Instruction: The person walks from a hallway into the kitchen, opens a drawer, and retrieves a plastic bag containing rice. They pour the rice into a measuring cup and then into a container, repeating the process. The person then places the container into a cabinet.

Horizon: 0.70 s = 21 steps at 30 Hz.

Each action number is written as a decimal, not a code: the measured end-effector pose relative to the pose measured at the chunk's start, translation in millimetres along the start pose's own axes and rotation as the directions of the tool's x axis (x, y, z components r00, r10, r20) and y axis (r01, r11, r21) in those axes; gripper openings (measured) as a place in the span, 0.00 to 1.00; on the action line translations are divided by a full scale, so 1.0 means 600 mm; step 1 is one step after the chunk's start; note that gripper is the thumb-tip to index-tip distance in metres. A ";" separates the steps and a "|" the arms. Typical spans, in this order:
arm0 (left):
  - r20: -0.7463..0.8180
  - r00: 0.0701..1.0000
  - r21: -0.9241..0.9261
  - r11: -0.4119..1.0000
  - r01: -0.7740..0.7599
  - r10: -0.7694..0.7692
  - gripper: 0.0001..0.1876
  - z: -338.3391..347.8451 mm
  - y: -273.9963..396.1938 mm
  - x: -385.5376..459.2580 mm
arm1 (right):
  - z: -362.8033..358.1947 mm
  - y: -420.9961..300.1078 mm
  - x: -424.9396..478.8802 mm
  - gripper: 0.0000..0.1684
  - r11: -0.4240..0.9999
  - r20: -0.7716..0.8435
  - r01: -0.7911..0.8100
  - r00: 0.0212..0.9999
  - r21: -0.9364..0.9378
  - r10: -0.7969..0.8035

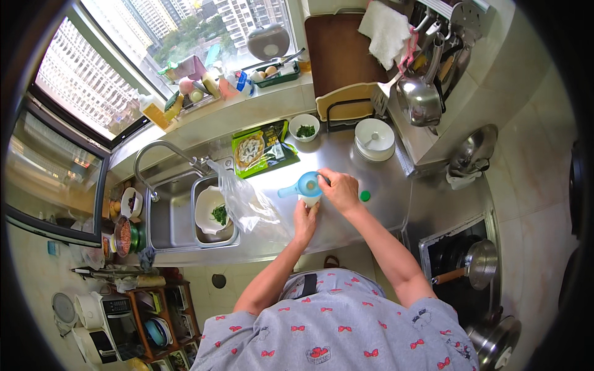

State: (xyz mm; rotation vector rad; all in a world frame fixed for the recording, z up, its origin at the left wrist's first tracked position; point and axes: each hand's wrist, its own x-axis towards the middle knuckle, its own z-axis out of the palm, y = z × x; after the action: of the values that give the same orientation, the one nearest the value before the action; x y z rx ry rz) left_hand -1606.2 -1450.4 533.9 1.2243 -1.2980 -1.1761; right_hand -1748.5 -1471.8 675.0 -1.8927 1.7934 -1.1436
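My right hand (341, 188) grips the edge of a translucent blue plastic funnel-like cup (306, 183) with a spout or handle pointing left. Something pale brown shows at the cup's centre. Below it, my left hand (306, 221) holds a small white container (310, 200), probably a bottle, against or just under the cup. Fingers and the cup hide most of this container. A green round cap (365, 196) lies on the steel counter (380, 218), right of my right hand. Left of my hands is a crumpled clear plastic bag (248, 199).
A green food package (267, 148), a white bowl of chopped greens (305, 128) and stacked white bowls (375, 137) stand behind. The double sink (172, 213) on the left holds a white basin (209, 204) with greens. A wooden-handled pan (480, 264) sits on the stove at right.
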 end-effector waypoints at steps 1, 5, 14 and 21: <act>-0.013 1.000 0.020 1.000 -0.008 0.008 0.10 -0.001 -0.001 0.000 | 0.000 -0.003 0.001 0.11 1.000 -0.002 0.003 1.000 -0.001 -0.003; -0.045 0.998 0.009 0.999 0.044 -0.043 0.10 -0.009 0.010 0.009 | 0.002 -0.010 0.014 0.12 0.998 0.053 -0.042 0.998 0.038 0.040; -0.043 0.985 -0.136 0.978 0.158 -0.166 0.14 0.009 0.036 0.006 | 0.027 -0.019 0.041 0.13 0.994 0.132 -0.100 0.986 -0.042 0.105; -0.067 0.988 -0.136 0.982 0.129 -0.139 0.14 0.026 0.036 0.062 | 0.047 -0.012 0.097 0.13 0.991 0.101 -0.075 0.991 -0.107 0.086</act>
State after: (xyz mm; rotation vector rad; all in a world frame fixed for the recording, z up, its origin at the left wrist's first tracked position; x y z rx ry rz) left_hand -1624.6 -1486.3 555.3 1.2630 -1.0776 -1.2777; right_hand -1728.8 -1533.4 681.2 -1.8804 1.8852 -0.9226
